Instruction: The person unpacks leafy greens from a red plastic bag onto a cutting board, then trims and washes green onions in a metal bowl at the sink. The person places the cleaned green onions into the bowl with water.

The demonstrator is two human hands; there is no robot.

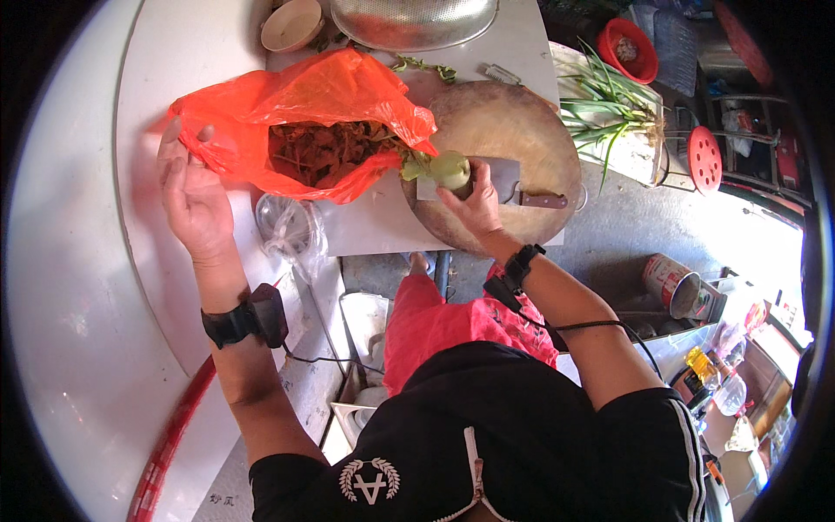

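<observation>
My right hand (479, 199) grips a pale green, rounded vegetable (449, 168), with leafy green bits at its left end. It is above a round wooden chopping board (522, 130). Under and beside that hand lies a cleaver (545, 200) flat on the board, its brown handle towards the right. A red plastic bag (313, 85) gapes wide to the left, and dark, wilted-looking leaves (326, 153) fill its mouth. My left hand (196, 202) holds the bag's left edge between thumb and fingers. The hidden lower end of the vegetable cannot be seen.
A metal colander (417, 29) and a beige bowl (292, 26) stand at the far side. Near the board lie a leafy sprig (427, 66) and a small grater-like tool (502, 73). Green onions (620, 117) rest at the right. A clear plastic bag (290, 228) sits below the red one.
</observation>
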